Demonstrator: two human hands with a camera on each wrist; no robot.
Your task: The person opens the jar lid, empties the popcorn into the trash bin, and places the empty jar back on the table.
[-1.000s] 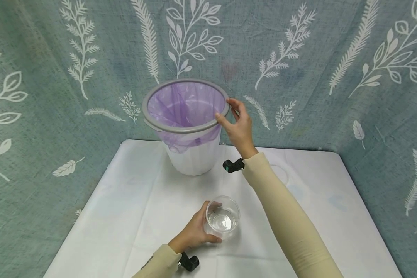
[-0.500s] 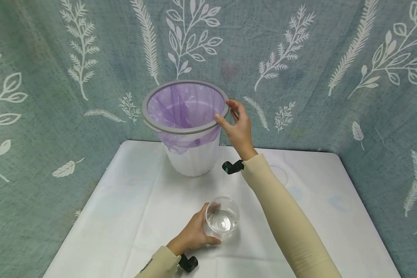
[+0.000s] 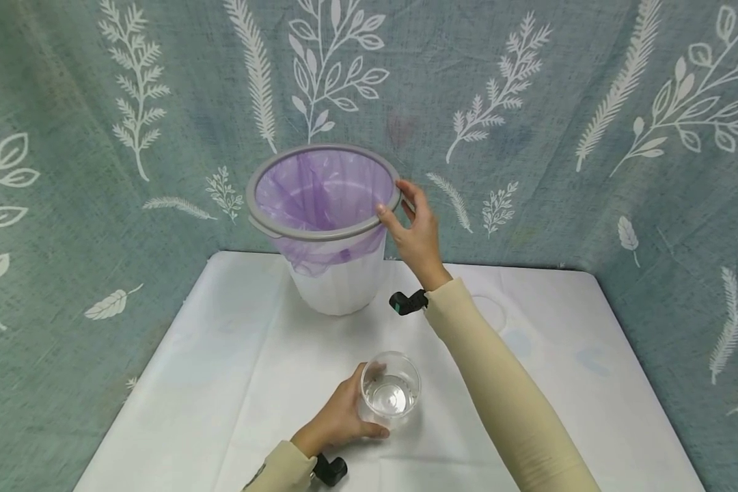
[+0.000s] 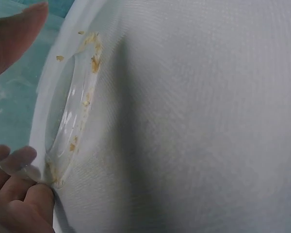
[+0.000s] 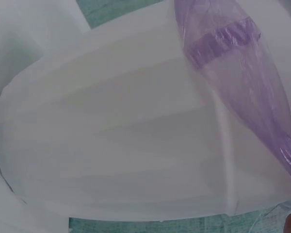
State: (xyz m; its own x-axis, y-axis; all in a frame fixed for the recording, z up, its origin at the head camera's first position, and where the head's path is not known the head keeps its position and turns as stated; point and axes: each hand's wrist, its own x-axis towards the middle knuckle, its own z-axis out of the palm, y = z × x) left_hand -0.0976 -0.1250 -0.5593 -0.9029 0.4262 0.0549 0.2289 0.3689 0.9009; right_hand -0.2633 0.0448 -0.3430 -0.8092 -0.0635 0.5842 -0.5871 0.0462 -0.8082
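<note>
My left hand (image 3: pixel 343 413) is wrapped round a clear, colourless cup (image 3: pixel 391 388) that stands upright on the white-covered table. In the left wrist view, yellowish flecks stick to the side of this cup (image 4: pixel 68 116), with fingers (image 4: pixel 34 199) curled at the lower left. Farther back, my right hand (image 3: pixel 419 236) grips the grey rim of a white trash bin (image 3: pixel 338 287) at its right side. A purple bag (image 3: pixel 320 188) lines the bin and folds out over its edge. The right wrist view shows the bin's ribbed wall (image 5: pixel 116 131) and the hanging bag (image 5: pixel 242 77).
A white cloth (image 3: pixel 221 355) covers the table, with a faint ring mark right of the bin. Green-blue fabric (image 3: pixel 498 89) printed with white leaves hangs behind and at both sides. A small black camera (image 3: pixel 408 302) sits at the right wrist.
</note>
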